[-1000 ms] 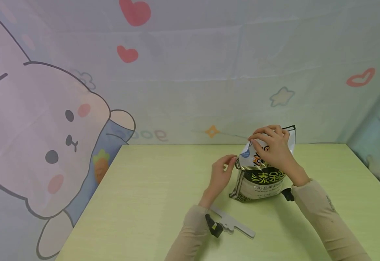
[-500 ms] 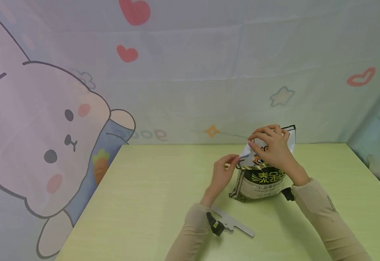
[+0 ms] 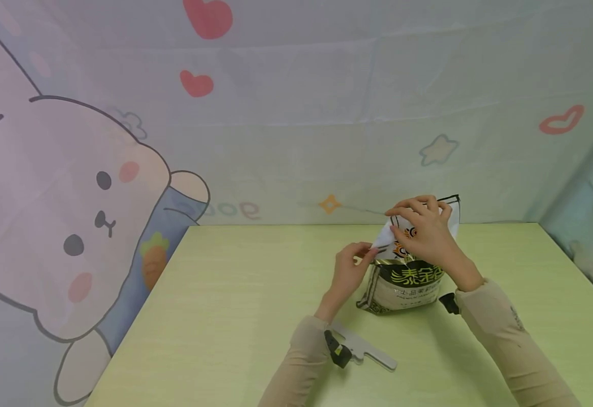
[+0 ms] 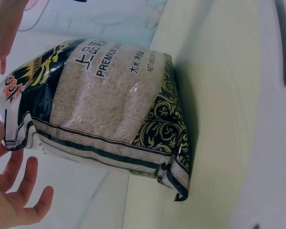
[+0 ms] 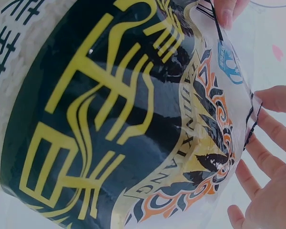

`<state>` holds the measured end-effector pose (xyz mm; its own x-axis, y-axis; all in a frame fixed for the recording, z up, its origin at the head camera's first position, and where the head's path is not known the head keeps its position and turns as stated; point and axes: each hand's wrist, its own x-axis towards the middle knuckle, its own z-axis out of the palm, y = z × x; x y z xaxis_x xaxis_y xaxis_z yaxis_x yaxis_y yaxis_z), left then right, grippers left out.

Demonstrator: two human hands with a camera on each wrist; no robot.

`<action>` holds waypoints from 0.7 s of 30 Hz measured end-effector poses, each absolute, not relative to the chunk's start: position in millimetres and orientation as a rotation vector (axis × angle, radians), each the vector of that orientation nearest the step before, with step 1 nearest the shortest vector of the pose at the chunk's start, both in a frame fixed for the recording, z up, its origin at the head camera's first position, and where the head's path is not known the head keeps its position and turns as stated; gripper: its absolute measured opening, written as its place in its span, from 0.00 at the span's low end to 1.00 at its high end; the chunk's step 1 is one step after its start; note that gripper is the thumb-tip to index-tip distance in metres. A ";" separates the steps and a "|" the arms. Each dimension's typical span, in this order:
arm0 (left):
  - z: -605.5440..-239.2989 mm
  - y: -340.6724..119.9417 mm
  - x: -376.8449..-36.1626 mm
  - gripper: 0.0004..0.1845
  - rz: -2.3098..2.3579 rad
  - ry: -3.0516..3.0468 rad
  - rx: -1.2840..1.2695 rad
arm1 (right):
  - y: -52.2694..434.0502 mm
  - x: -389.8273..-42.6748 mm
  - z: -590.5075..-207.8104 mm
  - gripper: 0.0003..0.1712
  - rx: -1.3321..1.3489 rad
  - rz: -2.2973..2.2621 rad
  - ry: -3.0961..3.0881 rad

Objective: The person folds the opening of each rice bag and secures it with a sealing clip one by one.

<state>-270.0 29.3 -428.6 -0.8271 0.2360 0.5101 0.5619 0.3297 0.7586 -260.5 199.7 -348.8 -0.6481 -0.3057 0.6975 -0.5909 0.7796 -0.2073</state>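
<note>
A bag of rice (image 3: 410, 295) stands on the table, its printed front towards me. In the left wrist view, grains show through its clear window (image 4: 105, 98). My left hand (image 3: 348, 274) pinches the bag's upper left corner between thumb and forefinger, its other fingers spread loosely below. A white flap of film slopes up from that pinch. Over the top of the bag, my right hand (image 3: 428, 233) pinches the upper edge with thumb and fingertips. The right wrist view shows this grip close up, the remaining fingers (image 5: 262, 155) fanned out behind the edge.
On the pale green table (image 3: 245, 316) lies a flat grey-white tool (image 3: 364, 346) with a straight bar, partly behind my left wrist. A cartoon-printed cloth (image 3: 296, 113) hangs at the table's far edge. Small black wrist cameras sit by both sleeves.
My left hand has moved slightly right and folded the bag's upper left corner inward; the blue mark there is now covered by white film. The right hand keeps its place.
</note>
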 end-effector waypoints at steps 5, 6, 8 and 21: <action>-429.6 28.5 -269.4 0.11 -1.508 -2.300 -0.705 | 199.8 -260.4 -350.1 0.12 0.666 0.526 -2.275; -429.2 28.1 -269.0 0.11 -1.509 -2.301 -0.705 | 199.8 -260.6 -350.4 0.12 0.668 0.522 -2.270; -428.4 27.2 -268.6 0.10 -1.521 -2.303 -0.698 | 199.9 -261.4 -351.3 0.11 0.671 0.511 -2.259; -427.9 20.7 -273.9 0.10 -1.589 -2.333 -0.723 | 198.7 -265.3 -354.2 0.08 0.685 0.453 -2.209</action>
<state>-273.9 20.7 -427.9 -0.8527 0.2694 0.4477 0.5152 0.2914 0.8060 -265.3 198.7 -354.2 -0.5632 -0.3291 0.7579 -0.6009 0.7928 -0.1023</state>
